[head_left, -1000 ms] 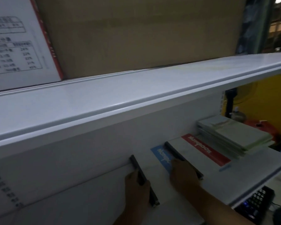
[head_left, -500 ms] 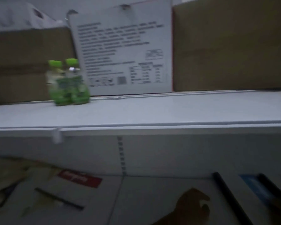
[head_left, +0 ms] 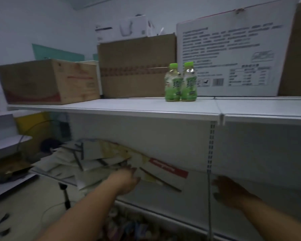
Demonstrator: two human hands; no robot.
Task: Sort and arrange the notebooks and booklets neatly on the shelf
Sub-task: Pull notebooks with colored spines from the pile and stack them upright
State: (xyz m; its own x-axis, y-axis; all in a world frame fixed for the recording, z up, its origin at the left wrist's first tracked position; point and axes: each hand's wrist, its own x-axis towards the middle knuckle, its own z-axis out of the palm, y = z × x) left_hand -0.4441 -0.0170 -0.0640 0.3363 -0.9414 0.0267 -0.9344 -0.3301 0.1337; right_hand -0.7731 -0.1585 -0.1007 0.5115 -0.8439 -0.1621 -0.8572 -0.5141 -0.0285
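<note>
on lower white shelf [head_left: 191,199], messy heap of flat notebooks [head_left: 97,153]; left hand [head_left: 127,180] straight-fingered beside it, right hand [head_left: 228,192] spread.

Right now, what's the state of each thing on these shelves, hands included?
Left hand: open, reaching forward.
Right hand: open, holding nothing.
Notebook pile: untidy, splayed.
Red-banded notebook: lying flat.
Two green-capped bottles: upright, capped, side by side.
Brown cardboard box: closed.
</note>
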